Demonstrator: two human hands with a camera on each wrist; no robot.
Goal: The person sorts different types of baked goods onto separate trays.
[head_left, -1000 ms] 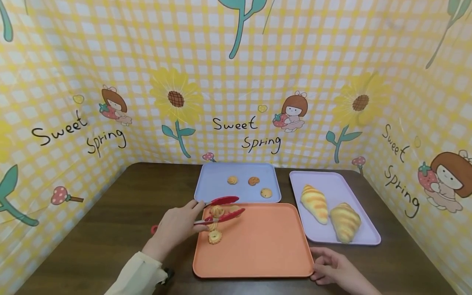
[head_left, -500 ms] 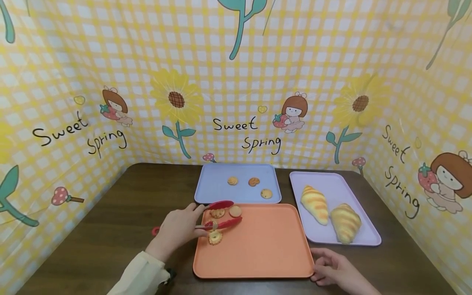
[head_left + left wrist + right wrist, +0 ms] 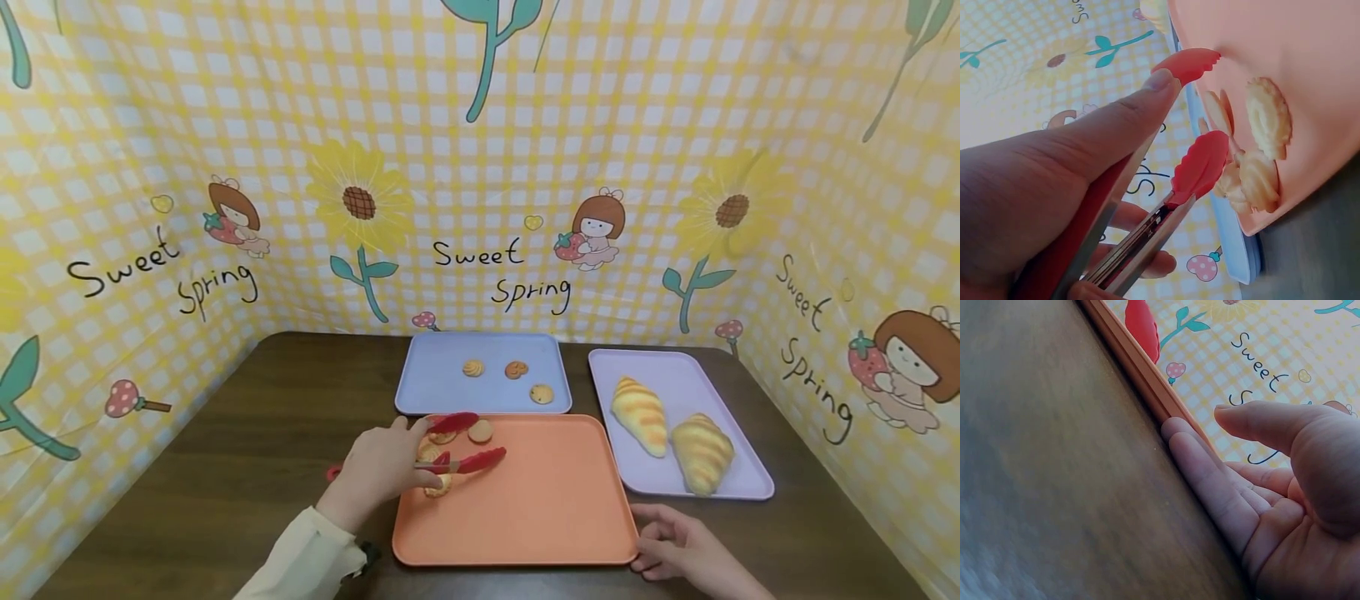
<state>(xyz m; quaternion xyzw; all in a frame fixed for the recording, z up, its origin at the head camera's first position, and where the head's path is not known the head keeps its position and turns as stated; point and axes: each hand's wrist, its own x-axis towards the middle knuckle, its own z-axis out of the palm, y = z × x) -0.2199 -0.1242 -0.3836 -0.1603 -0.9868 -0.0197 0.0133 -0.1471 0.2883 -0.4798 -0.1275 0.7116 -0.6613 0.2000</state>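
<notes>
Since the earlier view the red tongs, gripped by the left hand, have released a round cookie onto the orange tray, jaws parted, while the right hand rests relaxed, fingers against the tray's edge.

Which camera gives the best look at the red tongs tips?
The left wrist view: the red tongs fill the frame, scalloped tips apart beside the cookies, gripped by the left hand. The head view shows them small above the orange tray. The right wrist view catches one red tip beyond the tray edge.
</notes>
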